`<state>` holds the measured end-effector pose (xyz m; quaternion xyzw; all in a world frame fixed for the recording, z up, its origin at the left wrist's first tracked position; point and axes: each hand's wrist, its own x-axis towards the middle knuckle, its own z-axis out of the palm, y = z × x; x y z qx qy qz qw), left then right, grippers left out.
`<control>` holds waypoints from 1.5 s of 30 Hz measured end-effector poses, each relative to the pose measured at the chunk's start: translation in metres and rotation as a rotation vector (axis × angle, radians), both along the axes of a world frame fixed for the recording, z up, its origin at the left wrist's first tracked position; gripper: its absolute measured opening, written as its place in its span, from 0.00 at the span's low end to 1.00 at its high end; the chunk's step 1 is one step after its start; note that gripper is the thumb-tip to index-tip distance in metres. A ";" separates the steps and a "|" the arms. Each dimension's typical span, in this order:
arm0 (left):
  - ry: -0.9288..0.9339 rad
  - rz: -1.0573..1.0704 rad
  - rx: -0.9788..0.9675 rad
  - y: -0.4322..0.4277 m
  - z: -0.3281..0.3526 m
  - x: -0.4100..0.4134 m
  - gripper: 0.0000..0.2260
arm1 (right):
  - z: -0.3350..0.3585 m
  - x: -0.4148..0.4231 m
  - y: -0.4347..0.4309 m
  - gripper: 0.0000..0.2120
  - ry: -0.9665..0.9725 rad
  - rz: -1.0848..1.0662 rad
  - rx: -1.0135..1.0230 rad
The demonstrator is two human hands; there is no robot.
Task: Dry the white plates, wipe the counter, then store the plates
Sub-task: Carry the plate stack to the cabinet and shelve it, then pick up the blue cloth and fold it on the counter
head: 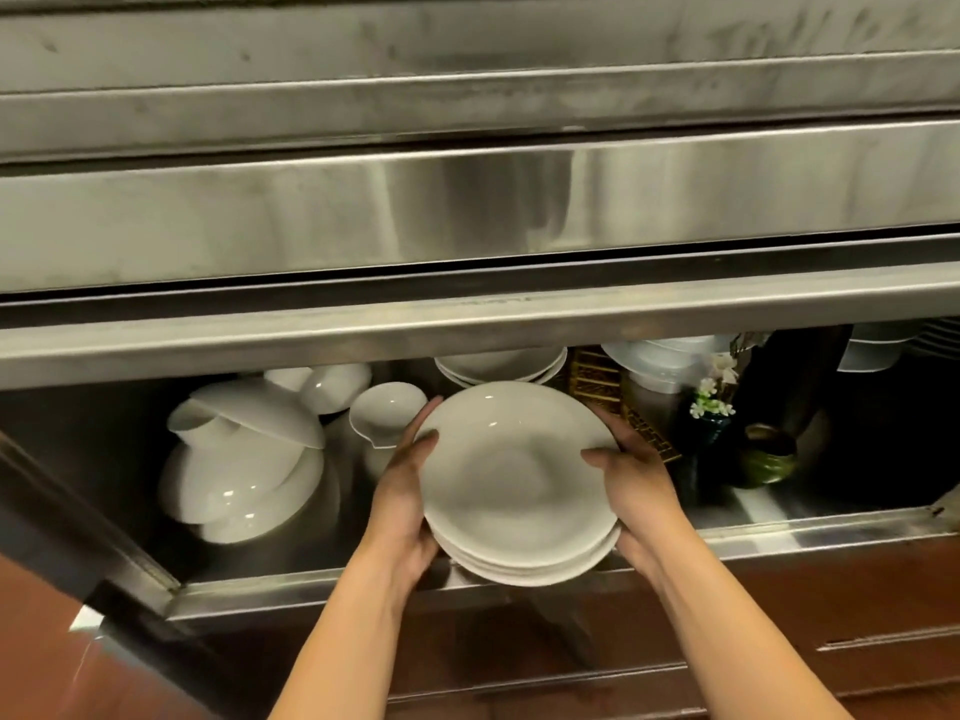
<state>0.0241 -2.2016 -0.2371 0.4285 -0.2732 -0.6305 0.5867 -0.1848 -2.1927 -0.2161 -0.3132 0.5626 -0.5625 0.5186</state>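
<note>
1. Holding a stack of white plates at the mouth of a stainless-steel under-counter cabinet, a person appears to be in the storing stage of the task; whether the drying and counter-wiping are finished cannot be told from the head view, since the counter top is out of sight.
2. Gripping from both sides, the left hand has its fingers curled round the stack's left rim and its thumb on the top plate, while the right hand clasps the right rim the same way.
3. Sitting half over the cabinet's front lip, the stack has not yet been set down on the shelf floor; that placement is judged to be what remains.
4. Looking clean and glossy, the plates are shallow, round and nested evenly, with no visible water drops.
5. Crowding the shelf already are tilted white bowls at left, a small lipped dish just beside the left hand, more stacked plates behind, a woven mat and a dark green cup to the right.
</note>
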 end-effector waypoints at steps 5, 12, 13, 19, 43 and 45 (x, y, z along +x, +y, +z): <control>0.015 0.016 0.040 -0.008 -0.011 -0.004 0.16 | -0.007 -0.003 -0.009 0.27 0.004 -0.004 0.047; -0.019 0.036 0.003 -0.020 -0.008 -0.015 0.16 | -0.013 -0.011 -0.024 0.26 -0.048 -0.006 0.085; -0.017 0.040 -0.004 -0.022 -0.008 -0.017 0.15 | -0.012 -0.012 -0.027 0.26 -0.043 -0.007 0.084; -0.080 0.121 -0.017 -0.025 0.004 -0.023 0.14 | -0.012 -0.017 -0.041 0.22 -0.040 0.010 0.038; -0.845 1.692 -0.350 0.586 0.107 -0.041 0.30 | 0.087 0.174 0.375 0.26 -0.353 1.719 -0.959; -0.902 1.783 -0.300 0.652 0.113 -0.060 0.30 | 0.095 0.181 0.443 0.28 -0.438 1.805 -0.971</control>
